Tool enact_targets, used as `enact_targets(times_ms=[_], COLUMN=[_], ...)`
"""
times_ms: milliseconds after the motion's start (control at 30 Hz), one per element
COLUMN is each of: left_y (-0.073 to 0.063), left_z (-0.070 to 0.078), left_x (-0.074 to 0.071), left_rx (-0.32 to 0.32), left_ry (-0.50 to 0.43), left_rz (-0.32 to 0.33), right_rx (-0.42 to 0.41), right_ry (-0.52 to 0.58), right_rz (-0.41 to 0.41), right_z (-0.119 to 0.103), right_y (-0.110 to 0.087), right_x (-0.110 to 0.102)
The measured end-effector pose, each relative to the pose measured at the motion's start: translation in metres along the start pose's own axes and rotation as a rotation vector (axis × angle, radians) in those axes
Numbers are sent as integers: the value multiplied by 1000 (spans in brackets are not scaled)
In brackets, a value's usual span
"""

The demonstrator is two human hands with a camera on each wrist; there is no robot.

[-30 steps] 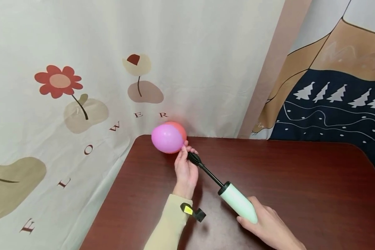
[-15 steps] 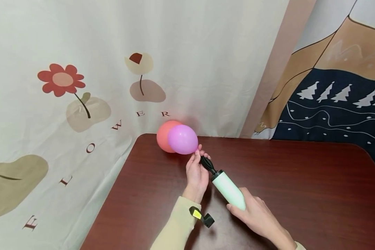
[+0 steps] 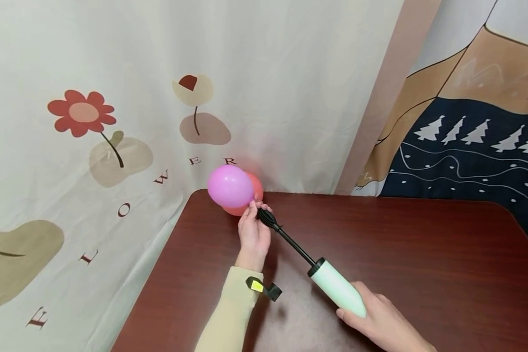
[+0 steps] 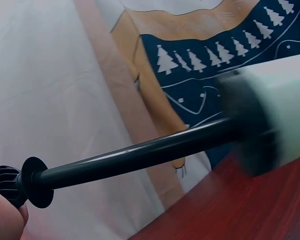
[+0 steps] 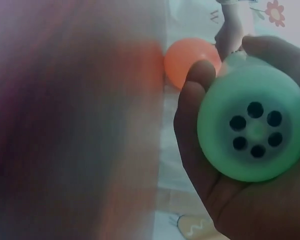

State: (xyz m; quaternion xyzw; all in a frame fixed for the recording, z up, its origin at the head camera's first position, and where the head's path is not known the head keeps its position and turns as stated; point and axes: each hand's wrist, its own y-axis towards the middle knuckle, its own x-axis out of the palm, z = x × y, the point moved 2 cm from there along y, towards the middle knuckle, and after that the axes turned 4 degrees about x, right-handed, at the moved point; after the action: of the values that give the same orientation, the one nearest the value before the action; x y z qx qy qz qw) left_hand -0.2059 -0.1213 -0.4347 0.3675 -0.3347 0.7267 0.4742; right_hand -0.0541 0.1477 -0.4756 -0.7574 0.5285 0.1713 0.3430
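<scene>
A purple balloon (image 3: pixel 230 186) is inflated on the tip of a hand balloon pump with a mint-green barrel (image 3: pixel 338 288). My left hand (image 3: pixel 253 234) pinches the balloon's neck at the nozzle, against the pump's black ribbed head (image 3: pixel 268 218). Between head and barrel the black rod (image 4: pixel 140 156) is drawn out long, as the left wrist view shows. My right hand (image 3: pixel 385 320) grips the barrel's near end. In the right wrist view its fingers curl round the barrel, whose round end (image 5: pixel 255 129) has several holes.
A red-orange balloon (image 5: pixel 186 61) lies behind the purple one at the far left of the dark red-brown table (image 3: pixel 405 244). A flower-print curtain (image 3: pixel 290 98) and a dark tree-print cloth (image 3: pixel 471 151) hang at the back. A black wrist mount (image 3: pixel 264 287) sits on the left sleeve.
The barrel slid in toward the pump head half a second ago, then back out. The balloon and left hand swung right, then left again and slightly up. The purple balloon looks a little larger.
</scene>
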Motion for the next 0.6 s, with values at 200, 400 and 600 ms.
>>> enact_targets(times_ms=[200, 400, 600], left_y=[1, -13, -27], left_z=[2, -12, -26], left_x=[0, 2, 4], left_rx=[-17, -79, -122], left_ry=[-10, 99, 228], left_rz=[-14, -47, -178], right_rx=[-13, -42, -88], right_ry=[-16, -27, -9], right_rz=[-13, 77, 168], right_z=[9, -7, -26], right_y=[-3, 1, 9], right_x=[2, 4, 3])
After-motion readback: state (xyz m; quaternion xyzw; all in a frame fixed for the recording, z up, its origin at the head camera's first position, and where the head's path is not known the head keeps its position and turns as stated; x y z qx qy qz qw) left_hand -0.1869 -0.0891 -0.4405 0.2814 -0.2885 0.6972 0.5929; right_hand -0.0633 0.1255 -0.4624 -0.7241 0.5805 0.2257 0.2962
